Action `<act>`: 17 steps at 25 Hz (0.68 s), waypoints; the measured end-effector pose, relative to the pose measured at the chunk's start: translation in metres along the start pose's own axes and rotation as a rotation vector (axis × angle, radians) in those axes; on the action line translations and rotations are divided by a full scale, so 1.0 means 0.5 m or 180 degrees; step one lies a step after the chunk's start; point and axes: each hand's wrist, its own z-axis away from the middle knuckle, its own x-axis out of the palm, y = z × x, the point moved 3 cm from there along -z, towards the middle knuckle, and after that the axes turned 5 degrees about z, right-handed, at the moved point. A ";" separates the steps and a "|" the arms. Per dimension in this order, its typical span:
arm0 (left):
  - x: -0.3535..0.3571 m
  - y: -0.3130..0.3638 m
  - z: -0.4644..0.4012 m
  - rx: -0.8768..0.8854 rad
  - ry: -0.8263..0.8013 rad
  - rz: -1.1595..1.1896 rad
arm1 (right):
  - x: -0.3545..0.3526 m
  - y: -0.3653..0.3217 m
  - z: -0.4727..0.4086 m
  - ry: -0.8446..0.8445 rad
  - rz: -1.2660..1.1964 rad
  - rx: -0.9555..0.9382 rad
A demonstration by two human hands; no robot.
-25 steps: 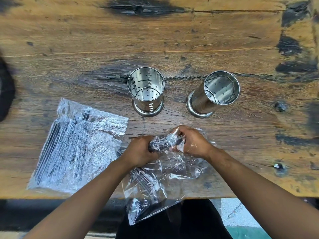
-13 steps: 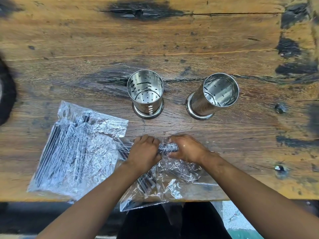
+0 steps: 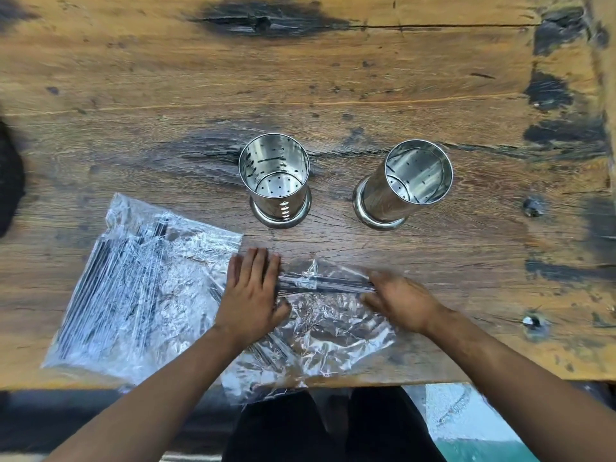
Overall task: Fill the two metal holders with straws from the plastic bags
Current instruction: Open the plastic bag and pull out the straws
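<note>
At the near edge of the table [image 3: 333,78], the left hand [image 3: 251,295] presses flat, fingers straight, on the near bag [image 3: 316,328]. The right hand [image 3: 400,301] is blurred; whether its fingers pinch the straws [image 3: 333,283] I cannot tell. The dark bundle lies between the hands, inside crinkled film. Judged light, thin and slippery; best gripped mid-bundle. A second bag [image 3: 133,278] lies left. Both holders, left [image 3: 276,181] and right [image 3: 405,185], stand empty beyond, unobstructed.
</note>
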 end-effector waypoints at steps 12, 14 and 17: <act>0.057 0.038 0.023 0.0055 -0.0152 0.0120 | 0.008 -0.054 -0.017 0.0816 0.0882 -0.0204; 0.063 0.038 0.023 0.0066 -0.0112 0.0151 | 0.007 -0.063 -0.025 0.0744 0.0950 -0.0270; 0.067 0.039 0.023 0.0038 -0.0079 0.0179 | 0.010 -0.085 -0.035 0.0547 0.0947 -0.0260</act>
